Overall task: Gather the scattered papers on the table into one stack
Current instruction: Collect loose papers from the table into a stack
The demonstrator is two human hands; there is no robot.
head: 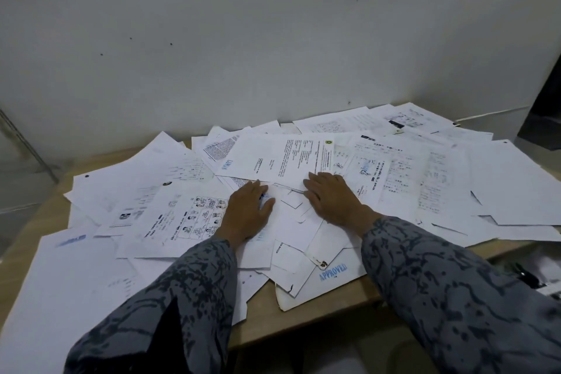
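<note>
Papers [303, 161] scattered all over the table [318, 307], overlapping, no stack formed. They run from the left front corner to the far right, back edge reaching the wall [273, 39]. Most are printed sheets; one with cartoon panels [200, 217] sits left of centre, one stamped APPROVED [333, 272] lies near the front edge, part of it overhanging other sheets.

Left hand [247, 212] lies flat on the papers at centre, fingers straight and together, pressing down, holding nothing. Right hand [332, 199] flat just beside it, palm down, fingers extended onto a printed sheet, also gripping nothing. Hands apart, a small gap of paper between them. Both sleeves [455, 297] are grey with dark pattern.

Table is tan wood, only strips of it visible at front and left. A dark object [543, 106] stands at far right, cut off by the frame edge; can't tell what it is. Below the table at right, some clutter [528, 276], too dim to make out. Print on most sheets is too blurred to read. Wall has small dark spots.
</note>
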